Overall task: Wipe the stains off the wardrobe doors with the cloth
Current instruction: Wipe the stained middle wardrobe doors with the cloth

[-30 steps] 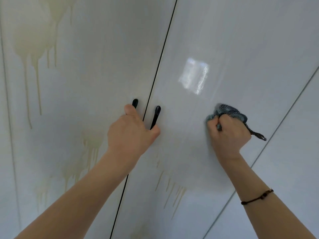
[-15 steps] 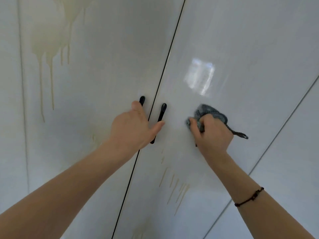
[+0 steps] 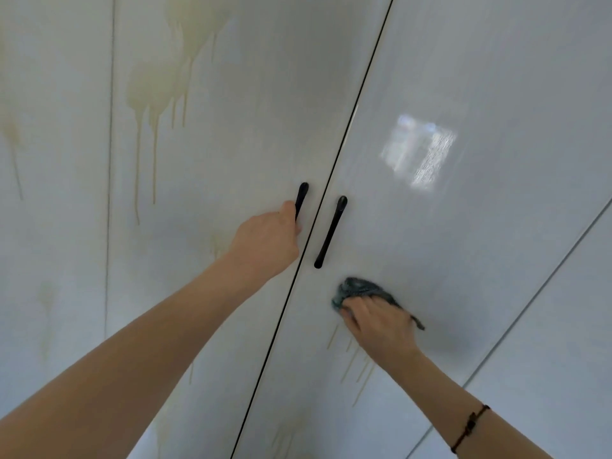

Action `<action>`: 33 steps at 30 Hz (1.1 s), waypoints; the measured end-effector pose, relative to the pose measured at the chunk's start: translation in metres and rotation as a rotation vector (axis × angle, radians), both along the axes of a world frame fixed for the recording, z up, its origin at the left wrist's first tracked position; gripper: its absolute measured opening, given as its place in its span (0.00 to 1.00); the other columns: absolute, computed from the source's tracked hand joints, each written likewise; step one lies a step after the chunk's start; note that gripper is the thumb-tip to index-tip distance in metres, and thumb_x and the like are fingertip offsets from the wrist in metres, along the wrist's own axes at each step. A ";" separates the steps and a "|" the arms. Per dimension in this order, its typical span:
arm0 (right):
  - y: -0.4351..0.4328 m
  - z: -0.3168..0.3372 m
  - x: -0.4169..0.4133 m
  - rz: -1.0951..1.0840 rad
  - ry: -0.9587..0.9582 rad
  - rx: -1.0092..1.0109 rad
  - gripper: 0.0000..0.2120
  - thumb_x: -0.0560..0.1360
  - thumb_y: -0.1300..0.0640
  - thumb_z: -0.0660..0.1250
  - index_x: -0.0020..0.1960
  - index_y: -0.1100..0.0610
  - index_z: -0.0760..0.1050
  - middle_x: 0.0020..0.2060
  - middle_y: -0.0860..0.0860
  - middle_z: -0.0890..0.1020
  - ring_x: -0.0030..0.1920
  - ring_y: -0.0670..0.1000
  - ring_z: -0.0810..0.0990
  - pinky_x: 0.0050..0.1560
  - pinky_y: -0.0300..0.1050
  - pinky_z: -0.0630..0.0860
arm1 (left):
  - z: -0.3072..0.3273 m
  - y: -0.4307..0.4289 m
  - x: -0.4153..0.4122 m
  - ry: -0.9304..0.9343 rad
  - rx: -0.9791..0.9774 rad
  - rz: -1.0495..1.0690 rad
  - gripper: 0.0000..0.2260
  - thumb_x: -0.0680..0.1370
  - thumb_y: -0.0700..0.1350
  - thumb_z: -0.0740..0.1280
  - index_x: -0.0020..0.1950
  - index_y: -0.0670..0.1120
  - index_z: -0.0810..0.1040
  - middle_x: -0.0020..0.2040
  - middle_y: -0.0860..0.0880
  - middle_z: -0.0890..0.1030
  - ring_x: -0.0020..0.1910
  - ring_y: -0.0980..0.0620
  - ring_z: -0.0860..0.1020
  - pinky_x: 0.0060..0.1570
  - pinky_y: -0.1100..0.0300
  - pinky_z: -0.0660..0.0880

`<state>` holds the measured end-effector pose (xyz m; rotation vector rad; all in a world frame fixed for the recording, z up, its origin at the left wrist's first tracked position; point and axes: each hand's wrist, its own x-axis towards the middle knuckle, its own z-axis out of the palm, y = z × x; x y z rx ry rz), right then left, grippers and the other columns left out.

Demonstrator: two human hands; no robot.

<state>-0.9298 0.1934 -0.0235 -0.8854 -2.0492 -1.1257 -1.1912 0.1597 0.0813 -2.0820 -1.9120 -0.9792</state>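
Observation:
Two glossy white wardrobe doors meet at a dark seam, the left door [image 3: 231, 127] and the right door [image 3: 480, 226]. My right hand [image 3: 377, 321] presses a bunched dark teal cloth [image 3: 356, 288] against the right door, just below its black handle [image 3: 331, 231]. Thin tan drip stains [image 3: 356, 362] run down right under that hand. My left hand [image 3: 268, 241] grips the left door's black handle [image 3: 302, 197]. A large yellowish drip stain [image 3: 155, 84] spreads high on the left door.
Another door panel at the far left carries a faint tan streak [image 3: 13, 144]. Pale stains [image 3: 284, 435] show low on the right door. A further panel seam [image 3: 543, 283] runs diagonally at the right. A bright window reflection [image 3: 419, 152] sits above the cloth.
My right hand has moved the cloth down and left across the right door, to just above the drip stains. My left thumb has come off the right handle.

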 end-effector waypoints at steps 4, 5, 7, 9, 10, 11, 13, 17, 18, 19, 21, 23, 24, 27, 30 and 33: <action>-0.005 0.092 -0.014 -0.015 0.365 0.020 0.10 0.81 0.50 0.66 0.52 0.56 0.81 0.35 0.49 0.82 0.34 0.50 0.79 0.29 0.43 0.71 | 0.000 0.003 0.002 -0.040 -0.010 0.012 0.04 0.83 0.45 0.57 0.53 0.47 0.63 0.40 0.49 0.71 0.38 0.44 0.71 0.38 0.53 0.67; -0.006 0.109 -0.023 -0.011 0.501 -0.009 0.11 0.81 0.49 0.66 0.56 0.56 0.79 0.37 0.49 0.82 0.35 0.51 0.79 0.31 0.42 0.70 | 0.000 0.003 0.002 -0.046 -0.015 0.014 0.05 0.83 0.45 0.58 0.52 0.48 0.61 0.38 0.50 0.70 0.38 0.44 0.70 0.38 0.53 0.66; -0.004 0.118 -0.045 -0.003 0.653 -0.042 0.14 0.81 0.49 0.66 0.62 0.57 0.78 0.45 0.50 0.84 0.43 0.53 0.81 0.37 0.43 0.71 | -0.001 0.004 0.002 -0.049 -0.004 0.018 0.06 0.83 0.45 0.58 0.51 0.48 0.60 0.35 0.52 0.66 0.37 0.44 0.70 0.37 0.53 0.65; 0.002 0.090 -0.059 0.027 0.518 -0.011 0.15 0.80 0.50 0.68 0.61 0.57 0.79 0.48 0.52 0.85 0.45 0.53 0.82 0.40 0.45 0.77 | -0.005 0.004 0.002 -0.040 0.000 0.022 0.06 0.83 0.45 0.58 0.51 0.48 0.61 0.34 0.53 0.64 0.36 0.45 0.69 0.37 0.53 0.64; 0.005 0.063 -0.061 0.047 0.414 -0.019 0.13 0.79 0.50 0.69 0.59 0.57 0.80 0.46 0.52 0.85 0.43 0.52 0.83 0.39 0.46 0.78 | -0.010 0.004 0.002 -0.042 -0.009 0.023 0.04 0.83 0.44 0.58 0.52 0.47 0.63 0.34 0.53 0.64 0.36 0.45 0.69 0.36 0.54 0.64; 0.006 0.036 -0.060 0.059 0.325 -0.038 0.12 0.79 0.49 0.70 0.56 0.57 0.81 0.43 0.51 0.85 0.41 0.52 0.83 0.38 0.46 0.79 | -0.015 0.004 0.002 -0.046 -0.021 0.020 0.03 0.83 0.44 0.58 0.54 0.47 0.64 0.34 0.53 0.64 0.35 0.45 0.69 0.35 0.54 0.64; 0.000 -0.023 -0.049 0.059 0.186 -0.123 0.08 0.77 0.51 0.71 0.49 0.56 0.82 0.38 0.50 0.84 0.37 0.51 0.82 0.36 0.45 0.79 | -0.025 0.001 0.002 -0.057 -0.051 0.020 0.04 0.83 0.44 0.57 0.57 0.47 0.64 0.34 0.51 0.66 0.34 0.44 0.71 0.34 0.53 0.66; -0.012 -0.079 -0.028 0.005 0.030 -0.285 0.05 0.76 0.50 0.67 0.47 0.52 0.77 0.34 0.47 0.81 0.32 0.49 0.80 0.28 0.42 0.76 | -0.030 0.006 0.003 -0.058 -0.054 0.024 0.04 0.82 0.43 0.58 0.55 0.48 0.63 0.33 0.50 0.67 0.34 0.43 0.71 0.35 0.53 0.67; -0.013 -0.077 -0.028 -0.015 0.029 -0.316 0.06 0.76 0.49 0.66 0.49 0.51 0.75 0.34 0.45 0.81 0.33 0.48 0.80 0.27 0.41 0.75 | -0.029 0.007 0.003 -0.061 -0.055 0.020 0.04 0.82 0.43 0.58 0.56 0.47 0.64 0.33 0.50 0.67 0.34 0.43 0.71 0.35 0.53 0.67; -0.014 -0.070 -0.031 -0.026 0.030 -0.332 0.08 0.76 0.48 0.67 0.51 0.50 0.75 0.36 0.45 0.82 0.35 0.48 0.81 0.26 0.41 0.75 | -0.028 0.007 0.001 -0.068 -0.055 0.017 0.04 0.82 0.43 0.58 0.56 0.47 0.64 0.33 0.50 0.67 0.33 0.44 0.71 0.34 0.53 0.67; -0.018 -0.051 -0.043 -0.041 0.014 -0.345 0.21 0.72 0.47 0.74 0.61 0.53 0.76 0.42 0.48 0.82 0.40 0.49 0.82 0.32 0.42 0.79 | -0.028 0.006 0.002 -0.069 -0.060 0.005 0.04 0.82 0.42 0.58 0.56 0.47 0.64 0.32 0.50 0.67 0.31 0.46 0.69 0.33 0.53 0.67; -0.021 -0.029 -0.060 -0.097 -0.012 -0.317 0.38 0.68 0.47 0.77 0.73 0.58 0.71 0.45 0.51 0.78 0.43 0.52 0.80 0.36 0.43 0.79 | -0.029 0.005 0.003 -0.079 -0.061 0.001 0.05 0.82 0.41 0.58 0.55 0.48 0.63 0.32 0.51 0.66 0.30 0.46 0.68 0.33 0.53 0.66; -0.022 -0.020 -0.070 -0.137 0.018 -0.321 0.42 0.67 0.48 0.78 0.76 0.60 0.67 0.45 0.52 0.76 0.43 0.53 0.78 0.35 0.43 0.78 | -0.030 0.005 0.002 -0.089 -0.058 0.001 0.06 0.82 0.41 0.59 0.55 0.49 0.63 0.32 0.52 0.65 0.29 0.47 0.67 0.34 0.54 0.66; -0.025 -0.017 -0.090 -0.258 0.063 -0.398 0.48 0.66 0.47 0.79 0.79 0.60 0.61 0.44 0.55 0.79 0.41 0.53 0.79 0.30 0.46 0.78 | -0.031 0.005 0.000 -0.102 -0.052 -0.013 0.07 0.81 0.40 0.59 0.57 0.48 0.64 0.32 0.54 0.65 0.29 0.48 0.67 0.33 0.55 0.64; -0.036 -0.030 -0.099 -0.320 0.045 -0.529 0.52 0.65 0.48 0.82 0.79 0.61 0.58 0.41 0.54 0.82 0.35 0.51 0.79 0.25 0.45 0.76 | -0.031 0.006 -0.002 -0.112 -0.051 -0.034 0.05 0.82 0.41 0.59 0.57 0.47 0.65 0.32 0.53 0.66 0.27 0.52 0.67 0.31 0.55 0.65; -0.046 -0.016 -0.109 -0.325 0.061 -0.552 0.51 0.57 0.56 0.84 0.76 0.64 0.67 0.37 0.52 0.82 0.28 0.49 0.77 0.21 0.40 0.70 | -0.029 0.003 -0.002 -0.127 -0.079 -0.059 0.06 0.81 0.40 0.59 0.56 0.48 0.64 0.36 0.53 0.72 0.30 0.48 0.70 0.33 0.55 0.67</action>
